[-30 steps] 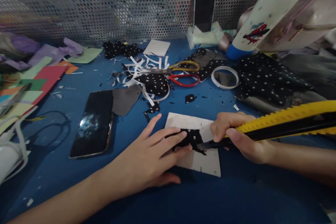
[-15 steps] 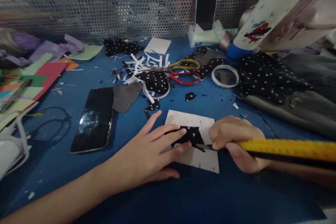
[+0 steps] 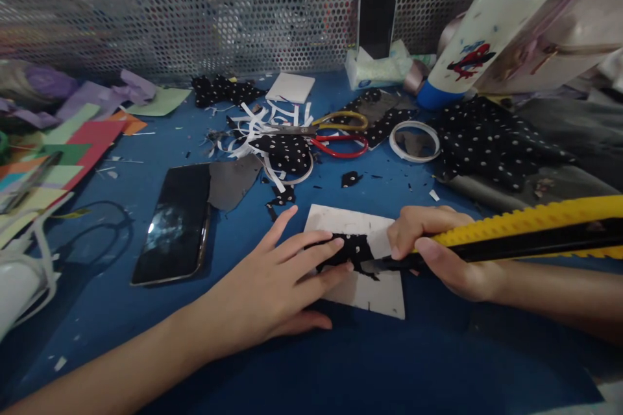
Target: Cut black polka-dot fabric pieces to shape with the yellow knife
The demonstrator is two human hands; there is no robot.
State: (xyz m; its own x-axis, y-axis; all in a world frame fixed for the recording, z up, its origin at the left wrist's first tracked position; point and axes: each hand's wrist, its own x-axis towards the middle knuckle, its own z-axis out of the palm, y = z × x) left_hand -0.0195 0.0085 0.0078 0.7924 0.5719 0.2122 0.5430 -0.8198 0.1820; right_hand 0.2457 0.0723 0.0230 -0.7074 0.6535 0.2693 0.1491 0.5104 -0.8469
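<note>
Polka-dot fabric [image 3: 359,248] lies partly hidden under one left hand [image 3: 277,285], fingers apart; right hand [image 3: 452,266], fingers clamped, holds one utility knife [image 3: 525,237], handle cropped.

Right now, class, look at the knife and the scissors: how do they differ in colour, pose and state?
The knife is yellow and black; the scissors have one yellow handle loop and one red.
The knife is gripped in the right hand; the scissors lie with no hand on them.
The knife's blade is at the dotted black cloth; the scissors' blades lie among white strips.
Both have some yellow.
</note>
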